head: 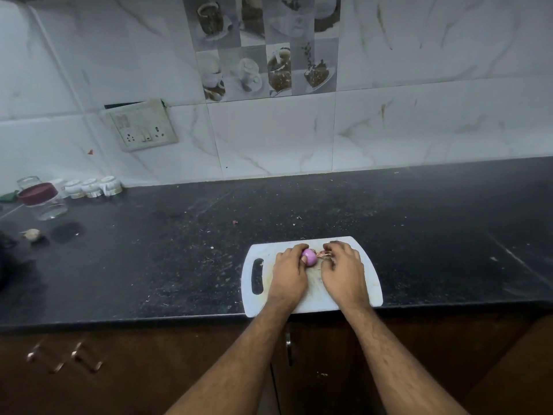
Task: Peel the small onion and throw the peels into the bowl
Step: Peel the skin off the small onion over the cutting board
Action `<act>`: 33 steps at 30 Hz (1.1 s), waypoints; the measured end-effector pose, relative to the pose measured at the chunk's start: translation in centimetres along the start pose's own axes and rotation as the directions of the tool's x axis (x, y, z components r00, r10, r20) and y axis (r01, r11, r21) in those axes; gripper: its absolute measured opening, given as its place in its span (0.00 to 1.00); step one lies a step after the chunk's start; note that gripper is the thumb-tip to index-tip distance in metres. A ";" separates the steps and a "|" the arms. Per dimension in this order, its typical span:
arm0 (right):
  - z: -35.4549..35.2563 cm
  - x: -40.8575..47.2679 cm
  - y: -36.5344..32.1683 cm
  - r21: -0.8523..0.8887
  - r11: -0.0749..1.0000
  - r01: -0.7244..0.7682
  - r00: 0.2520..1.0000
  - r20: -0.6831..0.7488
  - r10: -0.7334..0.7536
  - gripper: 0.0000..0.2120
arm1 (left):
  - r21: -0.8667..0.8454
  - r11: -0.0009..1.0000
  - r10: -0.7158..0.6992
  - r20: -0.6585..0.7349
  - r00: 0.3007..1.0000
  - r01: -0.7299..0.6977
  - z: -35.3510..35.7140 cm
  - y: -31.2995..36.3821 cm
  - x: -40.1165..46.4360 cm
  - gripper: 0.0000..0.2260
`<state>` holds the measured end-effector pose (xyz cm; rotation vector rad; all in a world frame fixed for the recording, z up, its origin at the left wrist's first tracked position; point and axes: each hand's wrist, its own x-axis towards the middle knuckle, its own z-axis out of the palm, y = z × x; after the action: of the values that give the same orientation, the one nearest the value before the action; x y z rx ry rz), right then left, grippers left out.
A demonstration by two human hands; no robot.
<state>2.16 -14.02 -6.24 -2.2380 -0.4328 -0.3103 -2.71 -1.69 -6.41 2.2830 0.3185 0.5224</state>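
Observation:
A small pink-purple onion (309,257) sits between my two hands over the white cutting board (371,283) at the counter's front edge. My left hand (289,272) grips the onion from the left, thumb pressed on it. My right hand (342,269) pinches pale papery peels (323,254) just right of the onion. Most of the onion is hidden by my fingers. No bowl is in view.
The black counter (179,250) carries crumbs and peel scraps. At the far left stand a glass jar with a maroon lid (42,200), small white cups (92,187) and a pale lump (32,234). A wall socket (142,125) is on the tiled wall. Cabinet handles (288,348) lie below the counter.

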 end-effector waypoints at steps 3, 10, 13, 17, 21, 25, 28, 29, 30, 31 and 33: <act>0.2 0.0 0.2 -0.071 0.996 0.046 0.992 0.122 -0.037 0.15 | -0.008 1.000 -0.009 0.029 1.000 0.009 -0.1 0.0 0.0 0.15; 0.7 0.1 0.4 -0.099 0.994 -0.055 0.998 -0.016 0.054 0.15 | 0.006 0.998 -0.060 -0.006 0.998 0.060 -0.1 0.0 -0.1 0.17; 0.7 0.0 0.4 -0.019 0.997 -0.070 0.996 -0.060 0.069 0.17 | 0.049 0.977 -0.197 -0.164 0.967 0.207 -0.5 0.2 -0.2 0.18; 0.4 0.1 0.3 0.066 0.994 -0.085 0.993 -0.078 0.090 0.12 | 0.144 0.952 -0.243 -0.185 0.952 0.271 -0.5 0.6 -0.1 0.19; 0.3 0.1 0.3 0.067 0.994 -0.089 0.993 -0.069 0.093 0.10 | 0.151 0.952 -0.239 -0.175 0.955 0.266 -0.5 0.6 -0.1 0.19; 0.4 -0.1 0.2 0.066 0.996 -0.064 0.996 -0.065 0.068 0.10 | 0.130 0.958 -0.230 -0.187 0.955 0.256 -0.4 0.5 -0.2 0.18; 0.2 -0.3 0.2 0.108 0.994 -0.034 0.995 -0.093 0.045 0.11 | 0.099 0.961 -0.235 -0.194 0.952 0.257 -0.3 0.5 -0.2 0.18; 0.2 -0.4 0.1 0.131 0.991 -0.027 0.993 -0.110 0.042 0.11 | 0.074 0.963 -0.240 -0.201 0.950 0.259 -0.4 0.5 -0.2 0.20; 0.1 -0.4 0.2 0.165 0.986 -0.023 0.990 -0.132 0.045 0.12 | 0.050 0.965 -0.244 -0.209 0.947 0.259 -0.4 0.6 -0.2 0.22; 0.0 -0.5 0.2 0.204 0.979 -0.024 0.986 -0.158 0.057 0.13 | 0.034 0.966 -0.244 -0.217 0.945 0.258 -0.4 0.7 -0.3 0.23; -0.3 -0.5 0.5 0.289 0.956 -0.053 0.973 -0.199 0.114 0.15 | 0.031 0.967 -0.239 -0.220 0.946 0.252 -0.4 0.7 -0.3 0.24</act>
<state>1.91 -14.65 -6.52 -1.9136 -0.2479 -0.4132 -3.11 -2.07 -5.77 2.2032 0.7247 0.6371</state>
